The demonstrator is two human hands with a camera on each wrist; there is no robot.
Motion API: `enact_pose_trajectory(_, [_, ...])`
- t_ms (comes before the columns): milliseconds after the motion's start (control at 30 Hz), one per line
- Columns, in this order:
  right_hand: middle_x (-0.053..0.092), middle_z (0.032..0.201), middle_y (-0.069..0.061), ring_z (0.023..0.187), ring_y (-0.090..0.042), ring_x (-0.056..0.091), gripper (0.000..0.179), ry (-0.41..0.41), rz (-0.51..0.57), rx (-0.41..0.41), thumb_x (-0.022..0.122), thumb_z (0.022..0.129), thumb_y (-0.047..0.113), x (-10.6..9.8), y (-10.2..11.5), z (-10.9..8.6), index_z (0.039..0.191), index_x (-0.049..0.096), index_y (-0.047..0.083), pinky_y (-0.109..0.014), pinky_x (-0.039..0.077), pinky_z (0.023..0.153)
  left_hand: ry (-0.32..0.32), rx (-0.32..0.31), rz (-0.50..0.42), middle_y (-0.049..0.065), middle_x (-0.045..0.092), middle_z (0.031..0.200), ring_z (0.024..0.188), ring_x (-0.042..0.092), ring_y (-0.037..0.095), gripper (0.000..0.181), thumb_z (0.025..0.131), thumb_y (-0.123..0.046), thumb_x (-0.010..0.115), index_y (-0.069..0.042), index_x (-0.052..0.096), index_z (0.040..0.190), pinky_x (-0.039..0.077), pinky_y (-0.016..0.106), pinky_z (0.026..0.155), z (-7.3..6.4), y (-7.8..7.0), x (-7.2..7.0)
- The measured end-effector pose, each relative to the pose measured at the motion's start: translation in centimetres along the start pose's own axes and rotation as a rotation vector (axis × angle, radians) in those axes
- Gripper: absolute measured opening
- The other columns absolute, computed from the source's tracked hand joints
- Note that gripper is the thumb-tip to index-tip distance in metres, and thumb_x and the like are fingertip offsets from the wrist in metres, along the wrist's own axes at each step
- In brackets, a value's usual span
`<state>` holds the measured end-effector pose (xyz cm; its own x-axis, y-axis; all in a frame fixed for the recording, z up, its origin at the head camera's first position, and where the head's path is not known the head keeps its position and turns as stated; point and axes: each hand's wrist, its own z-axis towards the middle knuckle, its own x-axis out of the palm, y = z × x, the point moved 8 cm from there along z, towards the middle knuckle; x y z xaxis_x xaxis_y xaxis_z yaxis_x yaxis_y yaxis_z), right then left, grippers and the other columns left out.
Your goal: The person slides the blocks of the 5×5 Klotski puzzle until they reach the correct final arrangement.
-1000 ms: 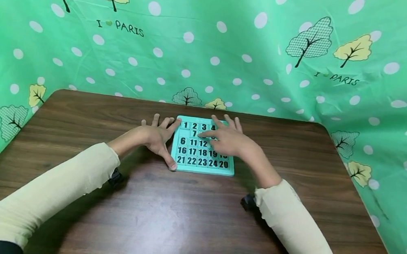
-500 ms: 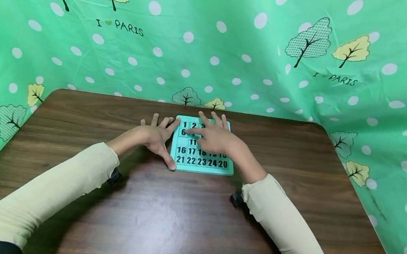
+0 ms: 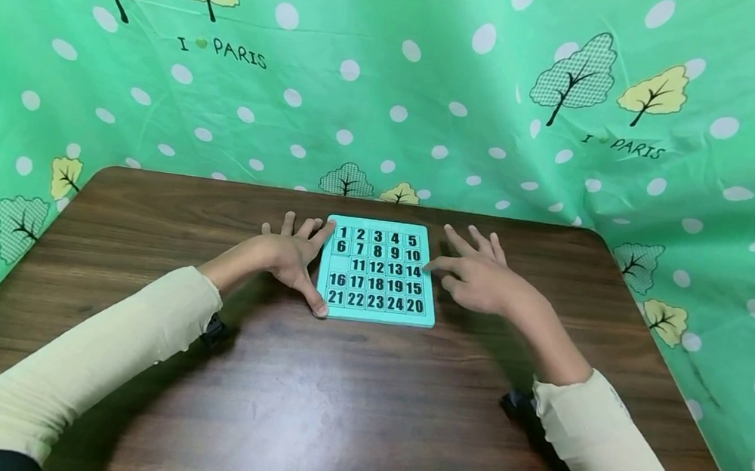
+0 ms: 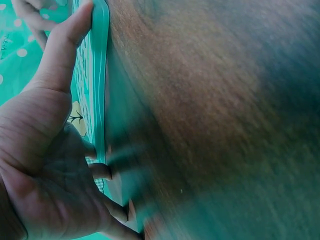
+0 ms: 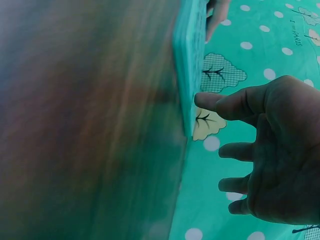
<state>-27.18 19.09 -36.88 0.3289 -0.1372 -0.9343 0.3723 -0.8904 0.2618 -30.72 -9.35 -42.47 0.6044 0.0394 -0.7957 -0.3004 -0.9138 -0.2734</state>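
A turquoise sliding number puzzle [image 3: 379,316] lies flat on the wooden table, with black-numbered tiles. Its vacant slot [image 3: 339,264] is at the left end of the third row, beside tile 11. Along the puzzle's left side my left hand [image 3: 287,257] is spread, thumb on the near corner and index finger at the far one. In the left wrist view the thumb [image 4: 65,47] presses on the rim. My right hand [image 3: 479,276] is at the right side, its index fingertip touching the puzzle by tile 14 [image 3: 413,271]. The other right fingers stay extended off the board.
The brown wooden table [image 3: 306,411] has rounded far corners. Behind and beside it hangs a green dotted cloth [image 3: 393,78] printed with trees. A dark wrist camera [image 3: 517,404] sits under the right sleeve.
Tile 6 has moved up into the second row, leaving the slot in the third row. My right hand went left across the board, then back to its right edge. The left hand stayed put.
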Motion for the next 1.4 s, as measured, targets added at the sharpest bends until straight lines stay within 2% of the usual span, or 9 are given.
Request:
enact_pose_trajectory(133, [0.014,0.189,-0.026,0.174,-0.061,0.0,0.044,-0.024,-0.008,-0.008,0.049,0.113,0.017,0.3,0.1,-0.3,0.147,0.076,0.026,-0.08,-0.008,0.136,-0.016,0.0,0.0,0.009,-0.019,0.191,0.168,-0.03,0.058,0.18,0.058,-0.092,0.094,-0.032,-0.025,0.179,-0.01,0.092,0.126,-0.1,0.0,-0.2])
enact_pose_trajectory(267, [0.014,0.189,-0.024,0.174,-0.061,0.004,0.045,-0.025,-0.035,-0.046,0.05,0.114,0.019,0.9,1.4,0.3,0.152,0.073,0.025,-0.08,-0.005,0.137,-0.018,-0.004,0.02,0.007,-0.02,0.191,0.168,-0.032,0.057,0.182,0.055,-0.095,0.092,-0.033,-0.026,0.178,-0.01,0.093,0.125,0.5,0.3,0.0])
enact_pose_trajectory(400, [0.013,0.19,-0.022,0.174,-0.059,0.005,0.047,-0.025,-0.026,-0.075,0.05,0.114,0.019,1.1,2.3,0.2,0.155,0.071,0.025,-0.08,-0.004,0.137,-0.002,0.002,0.012,0.008,-0.02,0.191,0.168,-0.031,0.057,0.181,0.057,-0.095,0.092,-0.033,-0.026,0.179,-0.009,0.092,0.126,0.2,-0.1,-0.1])
enact_pose_trajectory(533, [0.017,0.189,-0.022,0.174,-0.06,0.007,0.046,-0.046,-0.003,-0.097,0.051,0.112,0.014,0.8,2.3,-1.4,0.148,0.076,0.028,-0.082,-0.003,0.136,0.009,0.003,0.0,0.009,-0.02,0.191,0.169,-0.03,0.056,0.175,0.064,-0.088,0.094,-0.031,-0.024,0.179,-0.008,0.09,0.128,-0.3,-0.5,-0.4])
enact_pose_trajectory(667, [0.019,0.188,-0.025,0.172,-0.063,0.008,0.048,-0.019,0.01,-0.106,0.051,0.111,0.012,1.3,1.9,-2.6,0.147,0.077,0.031,-0.085,-0.002,0.134,0.016,0.002,0.004,0.01,-0.02,0.191,0.169,-0.03,0.056,0.171,0.069,-0.083,0.096,-0.028,-0.023,0.18,-0.008,0.089,0.129,-0.5,-0.6,-0.4])
enact_pose_trajectory(933, [0.012,0.189,-0.025,0.172,-0.063,0.003,0.053,-0.027,-0.032,-0.069,0.048,0.113,0.015,1.6,0.9,-1.2,0.161,0.067,0.031,-0.083,-0.003,0.135,0.019,-0.005,0.015,0.009,-0.022,0.191,0.168,-0.032,0.056,0.172,0.069,-0.083,0.095,-0.028,-0.025,0.179,-0.008,0.089,0.13,-0.6,-0.4,-0.4])
enact_pose_trajectory(1167, [0.019,0.188,-0.025,0.171,-0.065,0.011,0.048,-0.004,0.07,-0.2,0.058,0.109,0.009,2.0,2.0,-4.0,0.146,0.078,0.032,-0.089,0.002,0.13,0.026,-0.009,0.017,0.009,-0.024,0.19,0.168,-0.033,0.056,0.171,0.07,-0.083,0.095,-0.028,-0.026,0.179,-0.009,0.089,0.129,-0.5,-0.4,-0.1])
enact_pose_trajectory(1267, [0.019,0.188,-0.024,0.171,-0.065,0.011,0.049,0.021,0.077,-0.194,0.06,0.108,0.009,2.6,1.9,-4.7,0.144,0.079,0.036,-0.089,0.002,0.131,0.026,-0.01,0.017,0.009,-0.023,0.19,0.168,-0.032,0.057,0.171,0.07,-0.083,0.095,-0.028,-0.025,0.179,-0.009,0.089,0.129,-0.6,-0.3,-0.1])
enact_pose_trajectory(1400, [0.02,0.187,-0.027,0.17,-0.067,0.012,0.051,-0.004,0.046,-0.179,0.059,0.11,0.01,2.7,1.4,-4.1,0.151,0.074,0.037,-0.089,0.003,0.13,0.028,-0.01,0.016,0.009,-0.024,0.19,0.168,-0.032,0.057,0.171,0.07,-0.084,0.094,-0.029,-0.026,0.179,-0.008,0.089,0.129,-0.6,-0.4,-0.1])
